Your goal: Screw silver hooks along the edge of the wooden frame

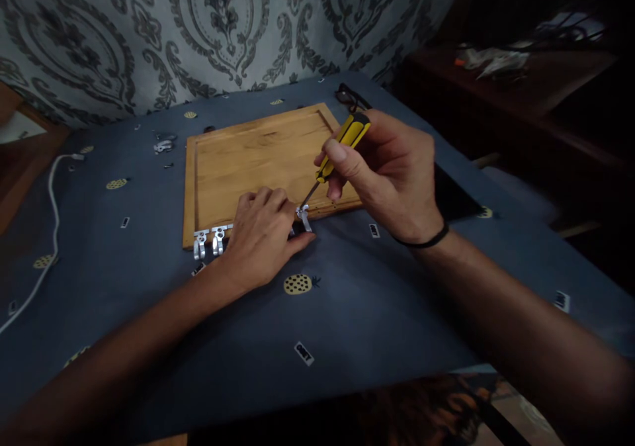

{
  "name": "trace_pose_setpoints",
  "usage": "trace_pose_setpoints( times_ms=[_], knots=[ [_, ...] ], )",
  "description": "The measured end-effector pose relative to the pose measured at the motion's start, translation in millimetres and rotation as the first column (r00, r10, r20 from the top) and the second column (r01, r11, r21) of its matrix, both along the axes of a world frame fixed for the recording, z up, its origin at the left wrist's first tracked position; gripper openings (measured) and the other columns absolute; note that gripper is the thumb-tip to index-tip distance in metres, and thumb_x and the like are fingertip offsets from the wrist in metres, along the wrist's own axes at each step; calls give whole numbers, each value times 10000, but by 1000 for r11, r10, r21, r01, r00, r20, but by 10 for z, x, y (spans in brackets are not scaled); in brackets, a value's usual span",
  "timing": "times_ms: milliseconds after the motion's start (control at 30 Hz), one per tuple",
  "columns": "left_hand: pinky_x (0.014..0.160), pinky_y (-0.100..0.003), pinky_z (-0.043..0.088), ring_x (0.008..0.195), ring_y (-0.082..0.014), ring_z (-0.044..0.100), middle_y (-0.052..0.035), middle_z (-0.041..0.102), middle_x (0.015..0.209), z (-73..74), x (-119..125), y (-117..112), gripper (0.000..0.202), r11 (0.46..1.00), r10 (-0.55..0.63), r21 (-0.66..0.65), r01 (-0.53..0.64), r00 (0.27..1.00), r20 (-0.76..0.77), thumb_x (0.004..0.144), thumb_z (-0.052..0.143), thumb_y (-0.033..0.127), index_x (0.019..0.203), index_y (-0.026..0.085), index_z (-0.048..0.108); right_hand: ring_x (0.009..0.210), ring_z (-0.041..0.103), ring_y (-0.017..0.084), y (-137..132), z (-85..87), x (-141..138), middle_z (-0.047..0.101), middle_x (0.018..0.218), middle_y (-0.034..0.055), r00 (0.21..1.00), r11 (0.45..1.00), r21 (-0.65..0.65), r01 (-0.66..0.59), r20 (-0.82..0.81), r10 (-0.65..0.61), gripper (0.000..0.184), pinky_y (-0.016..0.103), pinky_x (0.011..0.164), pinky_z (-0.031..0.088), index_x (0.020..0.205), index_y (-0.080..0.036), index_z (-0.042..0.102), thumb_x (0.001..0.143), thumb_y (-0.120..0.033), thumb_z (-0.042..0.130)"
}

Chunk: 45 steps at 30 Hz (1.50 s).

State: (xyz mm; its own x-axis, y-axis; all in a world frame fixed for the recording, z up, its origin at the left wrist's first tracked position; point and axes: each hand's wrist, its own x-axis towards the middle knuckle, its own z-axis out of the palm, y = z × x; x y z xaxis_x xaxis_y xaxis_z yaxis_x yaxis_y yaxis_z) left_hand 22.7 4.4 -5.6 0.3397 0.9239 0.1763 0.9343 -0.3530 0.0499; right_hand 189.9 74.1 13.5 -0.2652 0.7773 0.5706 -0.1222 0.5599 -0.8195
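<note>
- Screwdriver [342, 147], yellow and black handle: gripped by the right hand [391, 175], thumb and fingers closed around it, over the board's near right part, its tip down on a metal hook [303, 216].
- Left hand [260, 241]: fingers bent over the near edge of the wooden board [248, 161], index fingertip touching the hook; a pinch cannot be told.
- Two more hooks [208, 241] sit on that edge, further left.
- Blue cloth [347, 300] under the board carries small labels [303, 353]; their writing is too small to read.
</note>
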Motion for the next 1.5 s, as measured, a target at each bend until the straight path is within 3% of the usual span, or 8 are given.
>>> trace_pose_setpoints(
  times_ms=[233,500,933,1267,1500],
  knots=[
    [904,-462,453,1072,-321,599,-114,693,1083,-21,-2,-1,308,1000,-3,23,2,1000,19,938,723,432,1055,147,738,523,653,104,-15,-36,30,686,777,-24,986,998,-4,-62,153,62,352,259,500,549,960,-250,711,905,-597,712],
    [912,-463,456,1090,-329,604,-122,697,1098,-6,0,-1,326,1000,-2,0,2,1000,-1,940,724,439,1064,137,739,442,569,82,-21,9,29,650,779,-23,994,994,13,110,21,-110,376,288,381,402,753,-257,650,908,-594,710],
    [936,-481,467,1113,-336,612,-115,693,1112,-8,-4,9,340,1000,-5,6,5,1000,-1,935,732,447,1059,131,738,443,578,82,1,-32,27,638,775,-26,996,997,23,67,62,-68,355,284,390,409,781,-256,631,933,-571,691],
    [929,-490,477,1118,-345,612,-129,690,1122,3,3,-8,358,1000,-10,3,10,1000,-12,937,728,447,1077,117,737,443,549,67,-6,-17,23,556,695,-43,996,993,114,10,83,-19,368,235,374,392,742,-244,585,907,-533,741],
    [936,-485,469,1114,-336,607,-125,689,1124,-4,2,-9,357,1000,-3,8,3,1000,-7,942,721,449,1094,126,735,485,578,98,-31,53,74,569,698,-25,984,999,53,-11,178,2,437,273,439,447,743,-242,583,899,-633,698]
  ],
)
